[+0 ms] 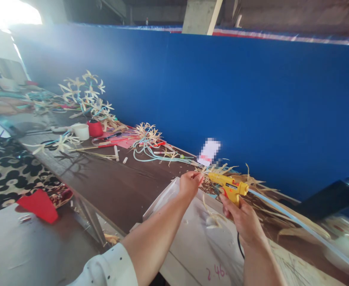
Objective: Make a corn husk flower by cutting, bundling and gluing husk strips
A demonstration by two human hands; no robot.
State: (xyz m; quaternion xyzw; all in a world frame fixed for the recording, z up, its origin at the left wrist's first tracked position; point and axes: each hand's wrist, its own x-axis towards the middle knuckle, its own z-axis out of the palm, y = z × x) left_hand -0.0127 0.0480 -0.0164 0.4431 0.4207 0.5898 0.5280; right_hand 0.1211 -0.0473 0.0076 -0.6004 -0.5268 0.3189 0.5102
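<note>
My right hand [242,218] is wrapped round the handle of a yellow hot glue gun [226,184], whose nozzle points left. A long pale glue stick [299,222] runs out of its back end toward the lower right. Right at the nozzle tip, my left hand [190,183] is closed in a pinch; what lies between its fingers is too small to name. Both hands are above a white box lid or board [192,234] with a pale strip flower [213,216] lying on it. Dry husk strips [254,186] are heaped behind the gun.
Pale flowers on blue stems [87,93] stand at the far left of the brown table [126,186]. A white cup [80,132], a red spool [95,128] and coiled blue cords [146,151] lie nearer. Another person's hand [7,107] is at left. A blue partition [251,99] stands behind.
</note>
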